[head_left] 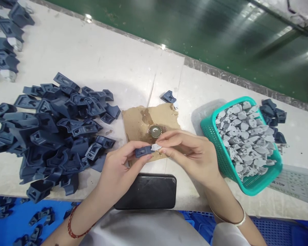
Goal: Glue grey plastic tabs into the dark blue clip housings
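Note:
Between its thumb and fingers, my left hand (122,167) grips a dark blue plastic part (143,151). My right hand (195,153) pinches a small light grey piece (156,147), which touches the right end of the blue part. Both hands are over the lower edge of a brown cardboard sheet (133,123) with wet stains. A small round cap-like dish (155,131) with shiny liquid sits on the cardboard, just above my right fingertips.
A large pile of blue parts (66,126) lies at left. At right stands a green basket (259,186) of grey pieces (246,136), with more blue parts (272,112) behind it. A black phone (149,192) lies near the front edge. One blue part (168,97) lies beyond the cardboard.

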The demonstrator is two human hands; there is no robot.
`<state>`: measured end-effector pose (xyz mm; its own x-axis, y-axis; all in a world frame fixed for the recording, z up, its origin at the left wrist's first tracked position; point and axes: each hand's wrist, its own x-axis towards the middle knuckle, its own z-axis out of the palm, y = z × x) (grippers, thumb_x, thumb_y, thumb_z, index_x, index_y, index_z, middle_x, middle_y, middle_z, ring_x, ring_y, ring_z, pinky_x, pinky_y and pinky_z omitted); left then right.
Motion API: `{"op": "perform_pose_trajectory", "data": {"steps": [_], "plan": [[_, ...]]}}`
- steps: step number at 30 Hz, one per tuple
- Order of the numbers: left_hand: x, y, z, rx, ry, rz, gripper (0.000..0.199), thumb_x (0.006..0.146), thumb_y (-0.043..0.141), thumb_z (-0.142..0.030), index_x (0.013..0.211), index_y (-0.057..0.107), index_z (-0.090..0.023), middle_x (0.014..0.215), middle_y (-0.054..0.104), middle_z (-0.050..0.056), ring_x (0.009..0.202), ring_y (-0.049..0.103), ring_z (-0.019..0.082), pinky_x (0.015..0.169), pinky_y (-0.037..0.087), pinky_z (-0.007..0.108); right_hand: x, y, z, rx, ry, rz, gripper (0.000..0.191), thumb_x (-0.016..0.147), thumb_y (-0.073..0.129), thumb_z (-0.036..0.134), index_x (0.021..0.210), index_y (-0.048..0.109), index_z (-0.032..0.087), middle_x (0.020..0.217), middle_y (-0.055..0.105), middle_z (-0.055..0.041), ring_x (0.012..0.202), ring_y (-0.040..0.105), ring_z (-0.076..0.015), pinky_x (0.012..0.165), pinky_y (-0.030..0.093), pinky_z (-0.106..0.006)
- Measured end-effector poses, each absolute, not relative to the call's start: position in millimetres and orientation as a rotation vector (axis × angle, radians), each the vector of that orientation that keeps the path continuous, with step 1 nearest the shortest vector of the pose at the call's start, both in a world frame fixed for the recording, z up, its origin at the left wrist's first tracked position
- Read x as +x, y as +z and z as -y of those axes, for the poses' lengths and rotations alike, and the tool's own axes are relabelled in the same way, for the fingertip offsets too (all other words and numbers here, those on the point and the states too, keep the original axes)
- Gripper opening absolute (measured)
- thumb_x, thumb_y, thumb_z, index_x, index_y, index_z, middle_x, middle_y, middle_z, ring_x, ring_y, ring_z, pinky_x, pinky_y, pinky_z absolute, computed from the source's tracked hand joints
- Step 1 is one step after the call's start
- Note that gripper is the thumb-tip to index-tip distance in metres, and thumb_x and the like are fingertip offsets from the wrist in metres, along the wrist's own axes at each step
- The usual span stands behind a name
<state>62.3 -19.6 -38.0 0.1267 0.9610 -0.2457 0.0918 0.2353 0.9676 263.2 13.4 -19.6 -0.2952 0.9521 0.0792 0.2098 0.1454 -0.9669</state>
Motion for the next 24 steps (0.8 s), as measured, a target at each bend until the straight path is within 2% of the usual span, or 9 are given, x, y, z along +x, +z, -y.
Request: {"op": "perform_pose_trajectory", "data": {"steps": [3,8,17,19,21,23,24], "plan": [[62,-39,20,1.189,0.878,-1.260,0.008,0.095,0.074,-0.024,0.101,0.078,-0.023,0.097,0.085,-0.004,0.087,0.080,0.011,0.081,0.061,0.014,265,-18,-14,-1.121,1.137,1.783,0.012,0.093,0.076,0.010,0.090,0.077,0.022,0.097,0.083,-0.0018,0.094,0.079,-0.0136,0.083,0.063,-0.022],[61,-40,22,1.209,0.854,-1.280,0.007,0.094,0.075,-0.024,0.100,0.078,-0.023,0.092,0.085,-0.004,0.080,0.078,0.011,0.072,0.058,0.014,264,-18,-12,-1.104,1.082,1.880,0.010,0.096,0.073,0.011,0.091,0.075,0.020,0.099,0.082,-0.0039,0.091,0.079,-0.0126,0.079,0.063,-0.020],[63,-44,20,1.195,0.873,-1.272,0.007,0.092,0.072,-0.024,0.095,0.076,-0.020,0.088,0.084,0.001,0.078,0.079,0.015,0.071,0.060,0.018,258,-13,-6,-1.107,0.910,1.997,0.011,0.097,0.071,0.010,0.094,0.072,0.020,0.098,0.081,-0.0040,0.093,0.079,-0.0131,0.081,0.063,-0.019],[64,-39,20,1.190,0.855,-1.245,0.009,0.093,0.070,-0.024,0.101,0.074,-0.021,0.096,0.084,0.002,0.084,0.080,0.016,0.074,0.061,0.020,259,-7,-5,-1.125,0.929,2.010,0.010,0.097,0.070,0.011,0.096,0.072,0.021,0.099,0.081,-0.0034,0.092,0.079,-0.0133,0.079,0.063,-0.020],[61,-30,23,1.224,0.832,-1.231,0.024,0.096,0.068,-0.024,0.120,0.070,-0.023,0.117,0.083,0.004,0.086,0.081,0.016,0.075,0.063,0.022,264,0,-7,-1.158,0.942,1.986,0.010,0.097,0.072,0.014,0.097,0.074,0.023,0.100,0.081,-0.0015,0.092,0.079,-0.0138,0.079,0.063,-0.022],[52,-18,26,1.384,0.836,-1.303,0.038,0.099,0.064,-0.025,0.137,0.061,-0.027,0.133,0.077,0.005,0.081,0.079,0.015,0.071,0.064,0.024,273,7,-13,-1.241,0.819,1.912,0.011,0.095,0.075,0.016,0.098,0.075,0.027,0.099,0.081,-0.0001,0.093,0.078,-0.0159,0.082,0.064,-0.027],[45,-12,27,1.532,0.836,-1.378,0.039,0.101,0.062,-0.024,0.139,0.059,-0.028,0.135,0.076,0.006,0.080,0.078,0.015,0.070,0.064,0.026,278,10,-18,-1.306,0.679,1.868,0.012,0.095,0.076,0.016,0.098,0.075,0.028,0.098,0.081,-0.0005,0.093,0.078,-0.0177,0.084,0.064,-0.030]]}}
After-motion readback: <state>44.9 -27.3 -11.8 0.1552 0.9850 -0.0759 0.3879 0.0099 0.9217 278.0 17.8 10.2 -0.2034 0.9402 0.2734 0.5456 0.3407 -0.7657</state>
